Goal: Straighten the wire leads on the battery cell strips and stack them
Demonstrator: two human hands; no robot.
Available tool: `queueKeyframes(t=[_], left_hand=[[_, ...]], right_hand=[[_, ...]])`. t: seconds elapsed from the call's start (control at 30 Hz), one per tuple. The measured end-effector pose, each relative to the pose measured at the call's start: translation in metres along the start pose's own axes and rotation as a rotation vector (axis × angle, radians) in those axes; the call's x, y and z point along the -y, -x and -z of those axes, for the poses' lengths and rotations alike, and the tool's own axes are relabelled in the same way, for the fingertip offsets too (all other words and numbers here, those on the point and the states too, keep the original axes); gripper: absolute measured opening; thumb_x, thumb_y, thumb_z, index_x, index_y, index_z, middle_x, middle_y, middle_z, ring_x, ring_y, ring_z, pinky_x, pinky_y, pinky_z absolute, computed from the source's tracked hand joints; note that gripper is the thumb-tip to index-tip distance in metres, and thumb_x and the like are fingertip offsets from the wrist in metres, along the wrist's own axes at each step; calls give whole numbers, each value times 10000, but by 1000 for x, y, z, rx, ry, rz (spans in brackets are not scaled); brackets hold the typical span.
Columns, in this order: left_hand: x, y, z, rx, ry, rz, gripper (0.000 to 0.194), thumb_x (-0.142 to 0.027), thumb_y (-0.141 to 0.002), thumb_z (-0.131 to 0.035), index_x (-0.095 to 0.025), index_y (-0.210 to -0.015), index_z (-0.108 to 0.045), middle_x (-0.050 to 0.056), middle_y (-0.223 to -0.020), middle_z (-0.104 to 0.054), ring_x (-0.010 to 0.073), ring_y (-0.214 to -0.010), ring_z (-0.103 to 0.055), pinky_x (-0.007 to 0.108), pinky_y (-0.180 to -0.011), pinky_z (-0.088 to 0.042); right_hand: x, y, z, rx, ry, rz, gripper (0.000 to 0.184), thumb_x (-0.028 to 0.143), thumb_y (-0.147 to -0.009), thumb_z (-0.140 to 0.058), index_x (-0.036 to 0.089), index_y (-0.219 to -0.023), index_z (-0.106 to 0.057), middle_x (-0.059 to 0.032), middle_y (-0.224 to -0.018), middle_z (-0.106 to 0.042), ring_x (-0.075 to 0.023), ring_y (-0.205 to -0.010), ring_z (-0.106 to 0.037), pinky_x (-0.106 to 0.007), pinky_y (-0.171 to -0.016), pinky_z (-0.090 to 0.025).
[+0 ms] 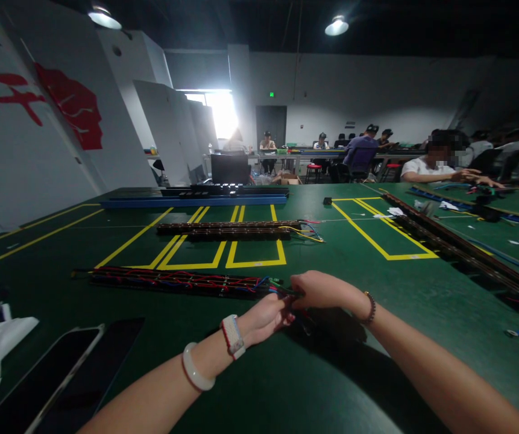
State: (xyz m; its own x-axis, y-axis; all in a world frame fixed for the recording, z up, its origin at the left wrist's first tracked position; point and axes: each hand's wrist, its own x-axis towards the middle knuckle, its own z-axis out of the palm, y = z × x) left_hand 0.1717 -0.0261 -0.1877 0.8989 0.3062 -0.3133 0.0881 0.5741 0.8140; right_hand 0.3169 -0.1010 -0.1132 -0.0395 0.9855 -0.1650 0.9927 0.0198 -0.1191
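A long dark bar with red and blue wires (pixel 173 280) lies across the green table in front of me. Its loose wire ends come off the right end, where both of my hands meet. My left hand (pixel 266 318) is closed around these wires from below, its fingertips against the other hand. My right hand (pixel 320 289) is curled over the same wire ends from the right, pinching them. The exact tips between the fingers are hidden. Beyond lies a second dark bar (pixel 223 229) with yellow, red and blue wires at its right end.
Yellow tape outlines (pixel 259 263) mark the green tabletop (pixel 422 337). A blue rail (pixel 196 202) lies along the far edge, and a long dark bar (pixel 462 244) runs along the right. Dark flat panels (pixel 78 374) and white material (pixel 6 343) sit at left. A person (pixel 431 172) works at far right.
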Motion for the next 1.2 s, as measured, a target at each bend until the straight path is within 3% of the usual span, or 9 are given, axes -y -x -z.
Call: queueKeyframes(t=[0.13,0.23,0.33,0.63,0.77,0.9,1.03,1.1,1.2], left_hand=[[0,-1,2,29,26,8,60,-108,-870,-453,-96,-829,-495,4,-661,-494,29,-490,-427,155,-467,-270],[0,-3,4,32,41,18,149,-175,-908,-433,-92,-792,-478,5,-638,-480,19,-448,-383,154,-431,-222],[-1,-3,4,9,57,31,185,-241,-929,-420,-100,-820,-467,17,-668,-510,16,-432,-378,153,-409,-197],[-7,-2,3,9,75,93,238,-307,-945,-376,-133,-790,-421,-7,-593,-477,24,-379,-361,148,-380,-182],[-6,-3,5,22,74,94,248,-323,-933,-405,-131,-778,-426,-6,-601,-481,21,-389,-360,144,-385,-186],[-5,-2,5,31,74,83,244,-322,-936,-393,-129,-791,-431,-1,-621,-487,26,-401,-368,150,-390,-194],[-5,-3,5,28,67,82,246,-317,-937,-388,-129,-783,-425,5,-625,-487,34,-419,-395,154,-400,-207],[-5,-3,6,21,59,84,239,-311,-937,-384,-131,-786,-424,3,-619,-489,34,-411,-393,154,-400,-204],[-4,-4,6,5,42,84,215,-275,-940,-362,-129,-800,-432,7,-620,-502,34,-397,-390,157,-390,-183]], right_hand=[[-10,-1,3,-34,-24,4,354,479,-767,-612,163,-923,-643,-58,-797,-641,-130,-625,-509,-227,-511,-267],[-22,-6,2,-87,11,44,234,377,-841,-558,185,-919,-669,-50,-828,-659,-134,-682,-545,-232,-588,-301],[-28,-14,-3,-176,148,40,147,289,-832,-582,201,-881,-689,-47,-822,-665,-157,-764,-568,-272,-732,-326],[-38,-29,-21,-410,387,40,162,291,-853,-567,179,-814,-677,-67,-815,-637,-208,-877,-496,-391,-961,-229],[-49,-34,-32,-463,419,99,211,277,-905,-485,185,-874,-672,-70,-842,-617,-202,-889,-468,-383,-963,-236],[-52,-37,-39,-436,427,170,220,243,-915,-458,168,-917,-665,-82,-875,-612,-195,-907,-467,-370,-958,-258],[-44,-35,-34,-408,356,137,147,256,-847,-576,166,-909,-675,-90,-943,-612,-212,-974,-485,-409,-1009,-220],[-37,-31,-25,-407,236,134,199,302,-824,-613,186,-974,-673,-88,-988,-611,-213,-979,-501,-409,-977,-261],[-26,-21,-7,-363,-7,184,234,340,-839,-589,180,-992,-663,-74,-946,-624,-174,-891,-537,-316,-839,-369]])
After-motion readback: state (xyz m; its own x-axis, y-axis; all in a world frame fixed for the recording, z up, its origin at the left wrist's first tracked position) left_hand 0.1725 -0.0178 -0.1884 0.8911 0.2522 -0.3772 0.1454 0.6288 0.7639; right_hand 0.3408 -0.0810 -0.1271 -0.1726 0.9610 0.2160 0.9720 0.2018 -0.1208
